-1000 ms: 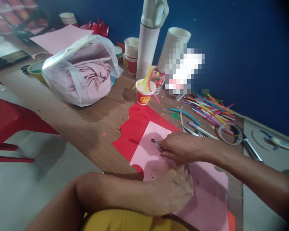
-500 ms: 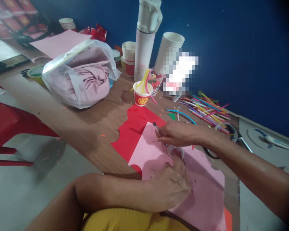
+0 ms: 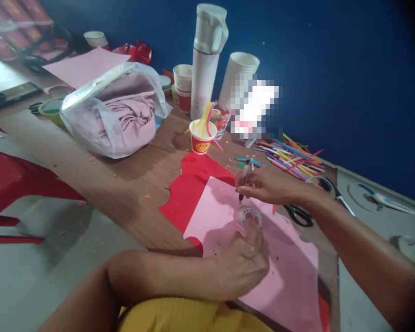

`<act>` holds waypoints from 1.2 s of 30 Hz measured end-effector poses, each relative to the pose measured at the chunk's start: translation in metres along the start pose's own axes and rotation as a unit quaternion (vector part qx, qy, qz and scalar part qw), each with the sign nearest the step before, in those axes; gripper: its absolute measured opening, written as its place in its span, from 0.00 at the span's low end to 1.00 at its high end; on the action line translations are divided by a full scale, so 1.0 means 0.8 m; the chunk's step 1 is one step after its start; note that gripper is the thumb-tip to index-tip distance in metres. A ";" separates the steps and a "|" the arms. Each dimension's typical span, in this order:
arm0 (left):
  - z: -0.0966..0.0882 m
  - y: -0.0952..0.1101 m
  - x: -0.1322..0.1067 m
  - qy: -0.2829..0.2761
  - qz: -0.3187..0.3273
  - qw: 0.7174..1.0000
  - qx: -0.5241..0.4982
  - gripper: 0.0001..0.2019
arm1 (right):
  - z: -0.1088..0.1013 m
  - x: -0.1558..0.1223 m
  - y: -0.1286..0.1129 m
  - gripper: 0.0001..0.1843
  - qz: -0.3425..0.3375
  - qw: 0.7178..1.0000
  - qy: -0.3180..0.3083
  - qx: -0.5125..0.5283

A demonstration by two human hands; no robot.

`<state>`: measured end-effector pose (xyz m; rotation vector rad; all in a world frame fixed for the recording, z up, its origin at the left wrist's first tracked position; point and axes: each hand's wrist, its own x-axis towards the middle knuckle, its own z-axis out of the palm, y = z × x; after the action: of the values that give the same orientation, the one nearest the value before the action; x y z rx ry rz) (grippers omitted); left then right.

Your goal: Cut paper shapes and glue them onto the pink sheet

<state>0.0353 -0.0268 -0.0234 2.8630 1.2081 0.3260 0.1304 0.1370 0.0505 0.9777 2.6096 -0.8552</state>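
Observation:
A pink paper sheet (image 3: 287,276) lies on top of a red paper sheet (image 3: 190,184) near the table's front edge. A small clear tape roll (image 3: 249,215) rests flat on the pink sheet. My left hand (image 3: 244,260) presses on the near side of the roll, fingers curled together over it. My right hand (image 3: 269,186) is closed around a dark pen (image 3: 243,182), held nearly upright with its tip down at the far left rim of the roll.
A red paper cup (image 3: 201,138) with straws stands behind the sheets. Further back are a white flask (image 3: 204,60), stacked cups (image 3: 237,78) and a plastic bag (image 3: 112,108) of pink cloth. Coloured straws (image 3: 290,154), scissors (image 3: 299,214) and a tape ring lie right. A red chair (image 3: 17,177) stands left.
My right hand swung the pen from lying flat to nearly upright beside the tape roll. The roll, hidden under my hands before, is uncovered now. My left hand stayed in place.

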 end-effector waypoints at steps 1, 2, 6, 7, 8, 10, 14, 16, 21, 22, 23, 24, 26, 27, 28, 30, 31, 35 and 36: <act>0.001 -0.002 0.002 0.003 -0.008 1.000 -0.010 0.21 | 0.000 -0.009 0.002 0.15 0.010 0.999 0.033 0.041; 0.001 -0.005 0.004 0.005 -0.017 1.000 -0.019 0.21 | 0.001 -0.018 0.006 0.15 0.023 0.994 0.069 0.082; -0.004 -0.024 0.013 0.006 -0.049 0.997 -0.058 0.18 | 0.032 -0.054 0.029 0.15 0.070 0.943 0.223 0.237; -0.007 -0.030 0.014 0.003 -0.052 0.995 -0.083 0.17 | 0.043 -0.060 0.035 0.14 0.084 0.918 0.273 0.276; -0.011 -0.036 0.015 0.004 -0.054 0.992 -0.112 0.15 | 0.054 -0.066 0.040 0.13 0.097 0.887 0.323 0.315; -0.018 -0.048 0.018 0.016 -0.057 0.985 -0.165 0.12 | 0.076 -0.073 0.047 0.12 0.107 0.819 0.406 0.391; -0.025 -0.070 0.026 0.030 -0.111 0.976 -0.185 0.17 | 0.107 -0.079 0.050 0.10 0.106 0.733 0.453 0.496; -0.023 -0.080 0.029 0.001 -0.108 0.981 -0.164 0.23 | 0.118 -0.080 0.051 0.10 0.100 0.714 0.450 0.527; -0.023 -0.107 0.027 -0.038 -0.081 0.977 -0.192 0.14 | 0.136 -0.079 0.053 0.12 0.110 0.706 0.461 0.527; -0.026 -0.114 0.026 -0.029 -0.095 0.974 -0.204 0.13 | 0.138 -0.079 0.053 0.12 0.110 0.705 0.464 0.525; -0.030 -0.120 0.025 -0.019 -0.109 0.971 -0.213 0.14 | 0.140 -0.079 0.054 0.12 0.109 0.703 0.467 0.525; -0.033 -0.125 0.024 -0.014 -0.119 0.969 -0.216 0.16 | 0.141 -0.079 0.056 0.13 0.107 0.702 0.468 0.526; -0.039 -0.129 0.027 -0.018 -0.114 0.970 -0.214 0.23 | 0.144 -0.078 0.058 0.13 0.106 0.701 0.468 0.527; -0.040 -0.128 0.030 -0.031 -0.100 0.972 -0.212 0.26 | 0.145 -0.077 0.060 0.14 0.105 0.702 0.467 0.528; -0.040 -0.124 0.034 -0.045 -0.081 0.973 -0.211 0.29 | 0.146 -0.077 0.061 0.14 0.104 0.703 0.464 0.528; -0.036 -0.112 0.045 -0.074 -0.040 0.975 -0.206 0.31 | 0.148 -0.075 0.062 0.14 0.101 0.708 0.461 0.526; -0.032 -0.106 0.050 -0.078 -0.029 0.977 -0.199 0.30 | 0.149 -0.074 0.062 0.13 0.100 0.710 0.460 0.523; -0.026 -0.100 0.062 -0.078 -0.029 0.977 -0.194 0.17 | 0.153 -0.074 0.061 0.13 0.103 0.718 0.463 0.510; -0.028 -0.104 0.062 -0.070 -0.045 0.975 -0.206 0.16 | 0.153 -0.074 0.062 0.13 0.105 0.719 0.464 0.507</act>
<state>0.0057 0.0656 -0.0007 2.4271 1.0912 0.3227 0.2081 0.0630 -0.0467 2.4533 2.3772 -2.3033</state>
